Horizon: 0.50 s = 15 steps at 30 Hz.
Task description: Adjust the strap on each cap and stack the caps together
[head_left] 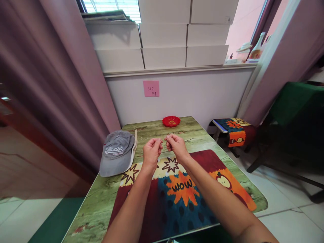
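Zero finished results visible; work likely under way, remainder unclear. Left hand and right hand mid-frame, apart, fingertips pinched, any held item too small to tell; mat lower centre

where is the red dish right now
In the head view, the red dish sits at the far end of the green table, beyond the left hand and right hand, below and right of the pink note.

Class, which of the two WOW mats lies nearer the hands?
The mat on the green table; the other mat is beyond the table's right side, with one end hanging down.
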### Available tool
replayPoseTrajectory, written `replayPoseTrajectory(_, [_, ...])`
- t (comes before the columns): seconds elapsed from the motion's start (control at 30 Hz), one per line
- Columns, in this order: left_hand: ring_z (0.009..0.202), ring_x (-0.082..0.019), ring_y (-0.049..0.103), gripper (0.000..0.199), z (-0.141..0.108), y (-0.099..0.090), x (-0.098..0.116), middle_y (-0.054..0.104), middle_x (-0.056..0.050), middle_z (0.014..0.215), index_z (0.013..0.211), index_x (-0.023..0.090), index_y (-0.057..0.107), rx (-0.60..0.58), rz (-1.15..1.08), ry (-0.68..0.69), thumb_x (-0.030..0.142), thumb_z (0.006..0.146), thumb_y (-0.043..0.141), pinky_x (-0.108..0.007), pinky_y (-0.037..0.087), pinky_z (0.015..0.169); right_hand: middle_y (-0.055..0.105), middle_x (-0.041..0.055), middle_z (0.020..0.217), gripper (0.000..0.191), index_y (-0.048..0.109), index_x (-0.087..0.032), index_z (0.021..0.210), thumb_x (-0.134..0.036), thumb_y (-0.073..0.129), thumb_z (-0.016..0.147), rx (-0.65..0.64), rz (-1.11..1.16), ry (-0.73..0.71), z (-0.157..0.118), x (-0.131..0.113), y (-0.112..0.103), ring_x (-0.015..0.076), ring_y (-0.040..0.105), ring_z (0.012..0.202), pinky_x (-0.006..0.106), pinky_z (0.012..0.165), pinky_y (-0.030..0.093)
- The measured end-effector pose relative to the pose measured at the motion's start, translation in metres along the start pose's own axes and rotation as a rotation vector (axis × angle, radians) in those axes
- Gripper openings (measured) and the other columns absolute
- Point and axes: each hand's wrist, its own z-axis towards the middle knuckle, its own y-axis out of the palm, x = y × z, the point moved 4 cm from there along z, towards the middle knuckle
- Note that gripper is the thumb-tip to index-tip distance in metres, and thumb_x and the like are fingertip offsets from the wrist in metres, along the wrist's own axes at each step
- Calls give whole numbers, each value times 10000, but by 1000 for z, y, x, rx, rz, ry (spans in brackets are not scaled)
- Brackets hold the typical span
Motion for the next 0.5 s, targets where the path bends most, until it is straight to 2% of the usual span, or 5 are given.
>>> replayPoseTrajectory(0.3, [395, -43, 394, 406, 0, 2, 7, 540, 48, 543, 714, 151, 628, -2, -9, 18, 523, 670, 782, -185, 241, 379, 535, -50, 500, 395, 609, -182, 687, -560, 724, 692, 1, -2, -17, 0, -10, 4, 76, 455, 433, 198, 409, 350])
replayPoseTrajectory(0.43, [381, -45, 391, 489, 1, 4, 19, 526, 42, 509, 681, 152, 625, 39, -33, 11, 622, 666, 760, -188, 231, 371, 494, -23, 418, 581, 543, -188, 530, -715, 595, 768, 76, -49, -2, 1, -21, 5, 80, 420, 368, 220, 379, 322])
replayPoseTrajectory(0.5, [372, -54, 397, 582, 1, 5, 26, 515, 23, 480, 639, 150, 628, 60, -17, 1, 727, 708, 659, -197, 231, 370, 472, -8, 379, 672, 516, -194, 470, -781, 497, 796, 110, -97, 11, 2, -26, 5, 86, 409, 342, 232, 371, 313])
